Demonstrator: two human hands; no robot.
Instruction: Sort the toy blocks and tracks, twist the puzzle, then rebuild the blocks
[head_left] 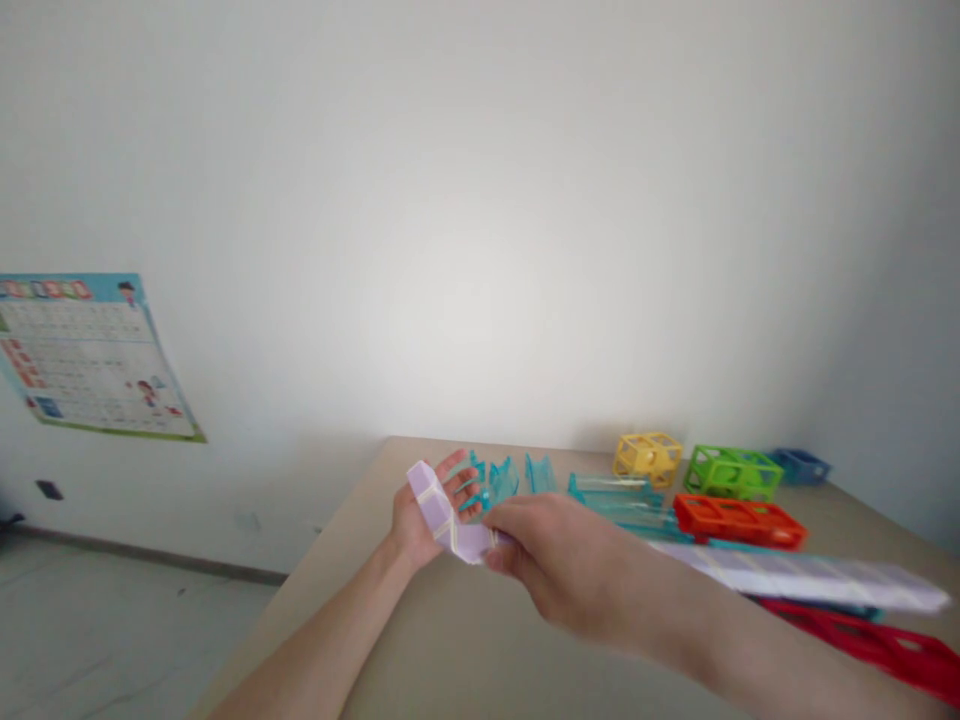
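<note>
A lavender strip with cream lines [430,500] bends in front of me, its near end angled up and to the left. My right hand [544,545] pinches this strip between thumb and fingers. My left hand [431,505] is palm up with its fingers spread, behind the strip's raised end; whether the palm touches it I cannot tell. Right of my right wrist, a long lavender length [802,577] emerges from behind the forearm, slightly blurred; the forearm hides whether both parts join. Clear teal plastic pieces [501,480] show just beyond my left fingertips.
On the beige tabletop [442,640] are longer clear teal pieces [615,490], a yellow openwork block [648,458], a green one [731,472], a blue one [801,466], an orange one [739,520] and a red frame [870,640]. A white wall stands behind; a poster [97,355] hangs left.
</note>
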